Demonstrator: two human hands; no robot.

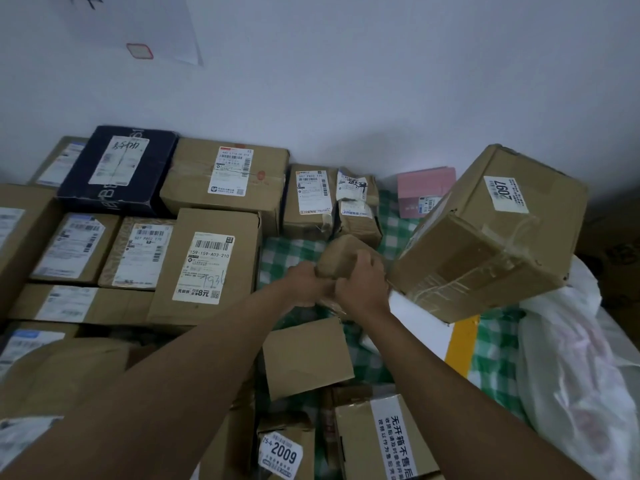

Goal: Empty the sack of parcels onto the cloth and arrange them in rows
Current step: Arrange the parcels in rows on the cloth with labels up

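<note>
We saw the green-and-white checked cloth (pixel 287 251) spread below a pale wall, most of its left side covered by brown cardboard parcels (pixel 214 265) packed side by side in rows, one dark navy box (pixel 117 168) among them. A large taped cardboard box (pixel 491 237) sat tilted at the right, labelled "2097" as far as we could read it. The crumpled white plastic sack (pixel 571 368) lay at the far right; we could not tell what it held. Both arms reached forward over the gap in the rows. Our left hand (pixel 304 282) and right hand (pixel 363 282) together grasped a small brown paper-wrapped parcel (pixel 341 254), held above the cloth. Nearer labels read "159-159-A03-210" and "2009".
</note>
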